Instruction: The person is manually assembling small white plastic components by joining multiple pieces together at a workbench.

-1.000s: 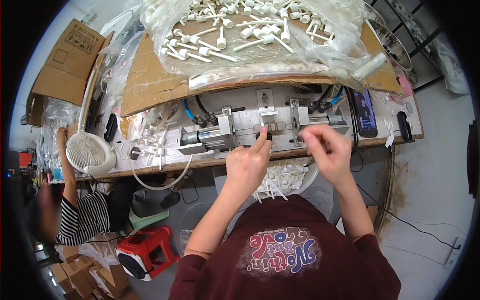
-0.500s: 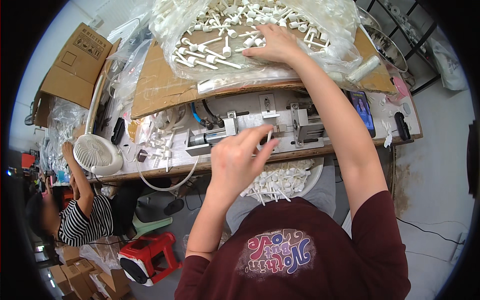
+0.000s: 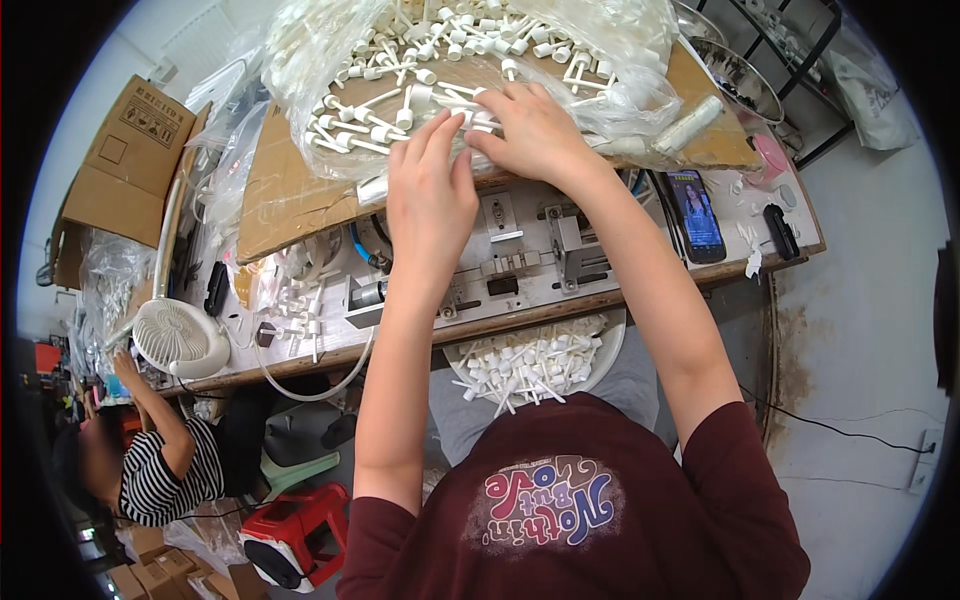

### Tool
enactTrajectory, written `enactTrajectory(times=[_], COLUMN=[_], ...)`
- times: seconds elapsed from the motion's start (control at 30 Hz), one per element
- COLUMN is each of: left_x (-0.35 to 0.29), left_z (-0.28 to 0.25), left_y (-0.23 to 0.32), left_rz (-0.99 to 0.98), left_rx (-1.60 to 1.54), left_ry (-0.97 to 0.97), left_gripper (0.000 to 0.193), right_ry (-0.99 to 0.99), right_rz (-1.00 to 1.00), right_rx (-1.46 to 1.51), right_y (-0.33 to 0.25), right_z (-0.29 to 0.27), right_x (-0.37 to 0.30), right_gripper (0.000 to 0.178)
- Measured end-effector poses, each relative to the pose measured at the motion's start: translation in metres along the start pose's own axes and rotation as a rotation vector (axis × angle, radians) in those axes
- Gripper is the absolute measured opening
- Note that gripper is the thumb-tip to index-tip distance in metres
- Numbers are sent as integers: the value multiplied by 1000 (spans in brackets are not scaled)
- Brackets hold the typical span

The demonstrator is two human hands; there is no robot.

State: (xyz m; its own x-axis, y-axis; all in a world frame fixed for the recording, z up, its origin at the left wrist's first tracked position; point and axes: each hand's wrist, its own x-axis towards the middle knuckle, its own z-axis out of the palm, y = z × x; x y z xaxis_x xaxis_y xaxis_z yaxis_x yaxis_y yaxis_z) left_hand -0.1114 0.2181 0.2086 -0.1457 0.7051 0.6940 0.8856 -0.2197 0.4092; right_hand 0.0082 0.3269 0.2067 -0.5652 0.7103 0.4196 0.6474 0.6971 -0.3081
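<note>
Both my hands reach to the near edge of a pile of white plastic sticks with cylindrical caps [image 3: 405,115], spread on clear plastic over cardboard. My left hand [image 3: 432,195] has its fingers stretched forward and its thumb apart; I see nothing held in it. Beside it, my right hand [image 3: 535,135] has its thumb and fingers spread around a few white pieces at the pile's edge. Whether it grips any is unclear. Below my hands a metal clamping fixture [image 3: 510,263] sits on the workbench, partly hidden by my left forearm.
A bowl of white capped sticks [image 3: 530,365] rests at my lap. A phone [image 3: 695,215] and a black tool [image 3: 780,232] lie on the right of the bench. A white fan [image 3: 180,340] stands left, near a co-worker in a striped shirt [image 3: 170,480]. A red stool [image 3: 300,535] is behind.
My left hand has moved from above the fixture up to the pile, beside my right hand. The small white stick it pinched is no longer visible there. The whole view has shifted slightly.
</note>
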Motion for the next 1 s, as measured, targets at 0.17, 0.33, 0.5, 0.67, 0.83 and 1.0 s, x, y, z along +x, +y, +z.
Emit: enactTrajectory(times=[0.17,0.33,0.5,0.67,0.83,1.0], left_x=[19,25,27,26,3,-24], left_z=[17,8,14,9,-7,-3], left_y=[-18,-13,-27,-16,29,45], left_rz=[-41,-96,-87,-74,-188,-67], left_rx=[-38,-9,63,58,-410,-456], left_ry=[-177,-225,-201,-115,14,105], left_gripper=[33,37,37,39,41,29], right_ry=[100,190,356,532,588,400], right_rz=[-11,-60,-130,-133,117,225], right_rx=[254,322,181,199,771,1209], right_y=[3,7,8,7,-27,-65], right_z=[0,-7,-5,-11,-30,-26], right_x=[-5,-19,-25,-31,-46,-83], right_gripper=[31,25,24,28,31,31])
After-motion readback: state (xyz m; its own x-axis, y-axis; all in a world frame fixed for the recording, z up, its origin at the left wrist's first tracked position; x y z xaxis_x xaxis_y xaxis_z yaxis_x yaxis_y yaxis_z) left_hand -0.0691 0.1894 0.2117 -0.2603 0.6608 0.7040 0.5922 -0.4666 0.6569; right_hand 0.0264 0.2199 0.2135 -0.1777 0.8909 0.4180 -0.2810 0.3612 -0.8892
